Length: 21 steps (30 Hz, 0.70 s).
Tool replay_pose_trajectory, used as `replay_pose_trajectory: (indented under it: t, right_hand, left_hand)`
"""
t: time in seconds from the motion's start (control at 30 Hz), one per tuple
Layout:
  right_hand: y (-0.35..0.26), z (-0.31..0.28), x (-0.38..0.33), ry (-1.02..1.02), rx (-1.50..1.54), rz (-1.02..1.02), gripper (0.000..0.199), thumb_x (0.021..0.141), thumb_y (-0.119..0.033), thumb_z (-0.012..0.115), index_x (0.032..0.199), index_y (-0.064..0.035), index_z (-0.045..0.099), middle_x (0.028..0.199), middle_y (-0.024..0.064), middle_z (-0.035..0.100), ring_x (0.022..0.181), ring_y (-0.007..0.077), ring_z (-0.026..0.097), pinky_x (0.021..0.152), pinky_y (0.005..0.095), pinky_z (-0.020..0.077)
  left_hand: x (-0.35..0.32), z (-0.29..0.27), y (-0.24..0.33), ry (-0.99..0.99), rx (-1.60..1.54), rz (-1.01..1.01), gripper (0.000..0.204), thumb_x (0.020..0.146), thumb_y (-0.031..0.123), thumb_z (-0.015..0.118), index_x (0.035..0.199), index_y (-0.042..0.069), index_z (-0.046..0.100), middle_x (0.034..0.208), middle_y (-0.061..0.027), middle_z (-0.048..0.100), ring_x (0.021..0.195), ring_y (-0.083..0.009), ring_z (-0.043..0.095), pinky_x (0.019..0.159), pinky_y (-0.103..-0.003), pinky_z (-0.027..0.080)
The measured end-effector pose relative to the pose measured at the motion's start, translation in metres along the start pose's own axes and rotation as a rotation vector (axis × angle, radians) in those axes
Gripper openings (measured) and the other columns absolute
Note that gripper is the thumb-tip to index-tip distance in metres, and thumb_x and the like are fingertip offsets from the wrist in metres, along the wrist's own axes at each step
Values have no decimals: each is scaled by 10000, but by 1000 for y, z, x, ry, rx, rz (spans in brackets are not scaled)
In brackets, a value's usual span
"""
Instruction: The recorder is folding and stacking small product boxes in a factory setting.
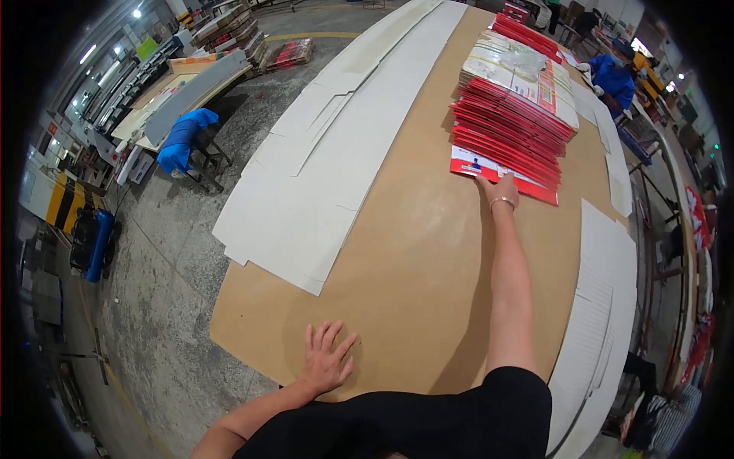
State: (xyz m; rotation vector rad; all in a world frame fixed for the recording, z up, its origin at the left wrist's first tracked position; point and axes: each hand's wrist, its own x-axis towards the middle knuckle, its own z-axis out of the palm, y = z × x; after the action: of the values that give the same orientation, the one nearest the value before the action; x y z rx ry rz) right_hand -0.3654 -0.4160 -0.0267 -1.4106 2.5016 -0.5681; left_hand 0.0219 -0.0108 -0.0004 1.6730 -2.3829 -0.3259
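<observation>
A fanned stack of flat red-and-white printed cardboard pieces (508, 126) leans in overlapping rows at the far right of the brown table (413, 260). My right arm reaches out to its near end. There my right hand (501, 189), with a bracelet at the wrist, grips the edge of the nearest printed cardboard piece (527, 186); some fingertips are hard to make out against it. My left hand (327, 359) rests on the brown surface near the front edge, fingers spread, holding nothing.
Long white cardboard sheets (336, 153) lie along the table's left side, and more white sheets (592, 329) along its right. A strapped white bundle (520, 73) sits on the far stack. A person in blue (614, 76) works at the far right. A blue-covered stool (186, 141) stands left.
</observation>
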Motion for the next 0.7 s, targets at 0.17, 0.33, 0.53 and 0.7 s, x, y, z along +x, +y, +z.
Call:
replay_pose_trajectory:
  t: [0.17,0.33,0.53,0.7]
  right_hand:
    - [-15,-11,38,-55,-149,22,819,769,-758,558,1204,-69,637,1165,176,662,1058,339,656,846,458,531]
    - [-55,54,-15,-106,-416,-600,323,844,-257,626,1092,-56,675,1021,145,673,965,313,651,890,416,517]
    - [-180,57,-317,-422,-129,-1230,951,732,-638,653,1502,-180,333,1556,265,202,1354,518,278,1017,694,250]
    - [-216,93,-364,-443,-372,-969,905,771,-590,642,1515,-196,312,1543,324,180,1339,535,274,976,693,271]
  left_hand:
    - [9,4,7,-22,-3,30,588,764,277,688,1328,184,546,1444,-169,366,1344,-402,314,1105,-639,177]
    - [34,28,30,-22,-117,157,581,749,275,690,1306,172,563,1443,-174,365,1349,-408,305,1111,-638,171]
    - [1,7,2,20,-16,8,549,769,261,657,1299,152,563,1416,-183,387,1346,-415,297,1125,-623,157]
    - [5,6,4,61,-64,28,535,788,266,640,1305,155,559,1404,-188,402,1335,-411,312,1129,-613,158]
